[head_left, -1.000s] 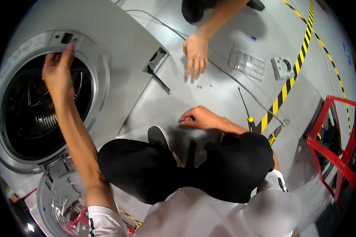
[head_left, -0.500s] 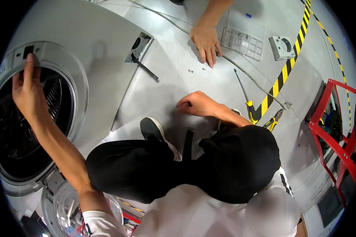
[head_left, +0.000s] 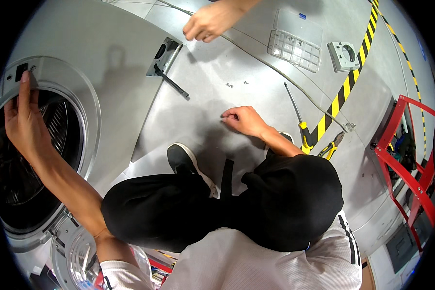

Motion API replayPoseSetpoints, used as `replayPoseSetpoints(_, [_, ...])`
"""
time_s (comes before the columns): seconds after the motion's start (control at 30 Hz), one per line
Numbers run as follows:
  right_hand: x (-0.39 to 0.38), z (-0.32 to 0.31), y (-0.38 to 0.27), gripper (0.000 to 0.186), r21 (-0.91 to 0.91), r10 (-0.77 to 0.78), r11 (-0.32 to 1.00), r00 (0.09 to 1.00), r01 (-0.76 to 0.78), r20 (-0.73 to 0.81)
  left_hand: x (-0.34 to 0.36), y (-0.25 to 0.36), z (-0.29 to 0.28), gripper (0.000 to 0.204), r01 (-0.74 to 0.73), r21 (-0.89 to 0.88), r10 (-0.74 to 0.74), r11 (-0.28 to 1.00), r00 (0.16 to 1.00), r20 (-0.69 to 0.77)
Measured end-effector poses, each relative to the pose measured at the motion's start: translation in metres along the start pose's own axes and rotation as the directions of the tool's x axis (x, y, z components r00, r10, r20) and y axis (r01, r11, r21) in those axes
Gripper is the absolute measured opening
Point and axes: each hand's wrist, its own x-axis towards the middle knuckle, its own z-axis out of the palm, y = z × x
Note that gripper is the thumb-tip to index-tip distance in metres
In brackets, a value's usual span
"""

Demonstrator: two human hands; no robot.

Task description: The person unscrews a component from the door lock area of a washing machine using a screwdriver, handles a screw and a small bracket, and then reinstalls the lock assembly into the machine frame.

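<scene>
Black latch slot [head_left: 21, 72], at upper end of left hand [head_left: 26, 126], cannot tell if grasping

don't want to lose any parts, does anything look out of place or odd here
Yes: what look like a few small screws lie loose on the floor rather than in the clear compartment box. A black strip also juts askew from a recess in the washing machine.
</scene>
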Motion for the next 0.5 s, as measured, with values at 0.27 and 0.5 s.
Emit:
replayPoseSetpoints(0.27, [0.004, -0.008, 0.03, 0.026, 0.052, 0.092, 0.995, 0.981, -0.084, -0.17, 0.003, -0.004, 0.0, 0.033, 0.047, -0.024, -0.048, 0.999, 0.997, -0.061])
replayPoseSetpoints(0.5, [0.018, -0.014, 0.037, 0.023, 0.063, 0.096, 0.995, 0.961, -0.082, -0.261, 0.0, 0.005, 0.004, 0.033, 0.043, -0.037, -0.045, 0.998, 0.997, -0.065])
